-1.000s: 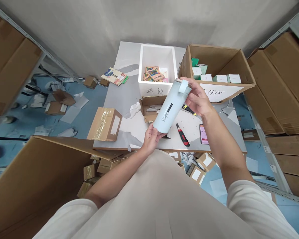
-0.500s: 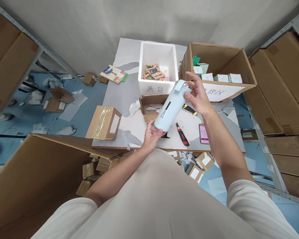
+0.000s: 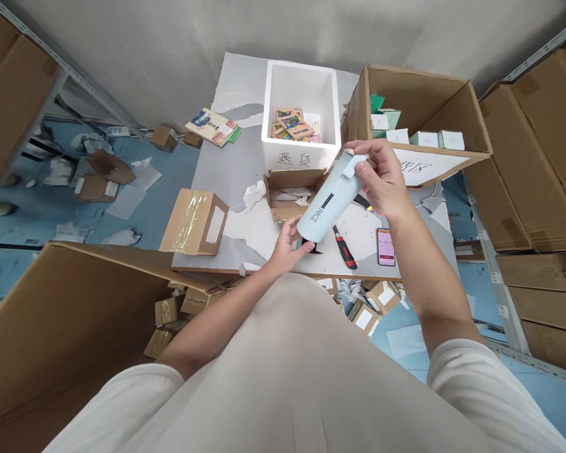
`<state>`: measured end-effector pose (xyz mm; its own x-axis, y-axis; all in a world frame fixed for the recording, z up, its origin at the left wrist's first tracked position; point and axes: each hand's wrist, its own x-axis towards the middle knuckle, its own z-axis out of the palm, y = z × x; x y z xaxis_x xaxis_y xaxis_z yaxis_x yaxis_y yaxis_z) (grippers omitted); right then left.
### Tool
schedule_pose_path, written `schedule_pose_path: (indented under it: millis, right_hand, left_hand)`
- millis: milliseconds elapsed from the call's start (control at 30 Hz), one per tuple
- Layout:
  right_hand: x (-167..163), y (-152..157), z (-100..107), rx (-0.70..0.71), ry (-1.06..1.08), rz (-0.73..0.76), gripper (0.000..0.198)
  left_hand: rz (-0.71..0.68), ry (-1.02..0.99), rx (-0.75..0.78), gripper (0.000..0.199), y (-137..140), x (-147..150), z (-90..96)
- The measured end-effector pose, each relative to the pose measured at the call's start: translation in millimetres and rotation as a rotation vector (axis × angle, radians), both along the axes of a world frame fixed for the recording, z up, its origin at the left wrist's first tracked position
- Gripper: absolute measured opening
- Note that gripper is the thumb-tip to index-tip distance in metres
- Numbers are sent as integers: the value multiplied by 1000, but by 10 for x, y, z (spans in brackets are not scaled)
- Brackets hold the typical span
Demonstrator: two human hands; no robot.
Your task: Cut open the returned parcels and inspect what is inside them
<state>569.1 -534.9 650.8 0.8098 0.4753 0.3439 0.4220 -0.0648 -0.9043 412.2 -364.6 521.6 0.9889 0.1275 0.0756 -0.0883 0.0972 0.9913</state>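
Observation:
A pale blue insulated bottle (image 3: 331, 200) with dark lettering is held tilted above the table, its lid end up and to the right. My left hand (image 3: 287, 246) supports its lower end, fingers curled beneath. Around the lid my right hand (image 3: 382, 176) is closed, thumb against the light blue strap. Behind the bottle lies an open small cardboard box (image 3: 283, 211) with white paper inside. Below it on the table is a red and black utility knife (image 3: 344, 248). Part of a yellow and black knife (image 3: 362, 202) shows beside my right hand.
A white foam box (image 3: 302, 154) with booklets and a large carton (image 3: 429, 167) with small boxes stand at the back. A taped box (image 3: 193, 223) sits left, a phone (image 3: 385, 247) right. A big open carton (image 3: 75, 340) is at my lower left.
My right hand has shifted its hold farther over the bottle's lid, covering the cap more. The bottle has moved slightly right, and the camera view has shifted a little.

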Motion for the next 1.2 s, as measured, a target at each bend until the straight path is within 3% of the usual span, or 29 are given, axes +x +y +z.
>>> schedule_pose_path:
  millis: [100, 167, 367, 567, 700, 867, 1033, 1200]
  right_hand:
    - [-158, -155, -194, 15, -95, -131, 37]
    - [-281, -282, -409, 23, -141, -230, 34]
    - [-619, -438, -1026, 32, -155, -442, 29]
    - [-846, -290, -1227, 29, -143, -366, 31]
    - [-886, -226, -1170, -144, -98, -246, 39]
    - [-858, -124, -1206, -412, -132, 17, 45]
    - [-914, 1, -1457, -728, -237, 156, 25]
    - [-888, 145, -1487, -973, -248, 175, 14]
  left_hand:
    - [-91, -18, 388, 99, 170, 84, -103]
    - [-176, -9, 521, 97, 240, 144, -176]
    - [-257, 18, 536, 73, 267, 246, -392]
    - [-298, 62, 509, 77, 369, 242, -538]
    - [-313, 106, 520, 78, 391, 237, -570]
    - [-292, 86, 506, 77, 354, 262, -579]
    - [-290, 79, 463, 76, 329, 243, -569]
    - [-262, 108, 403, 77, 303, 206, -555]
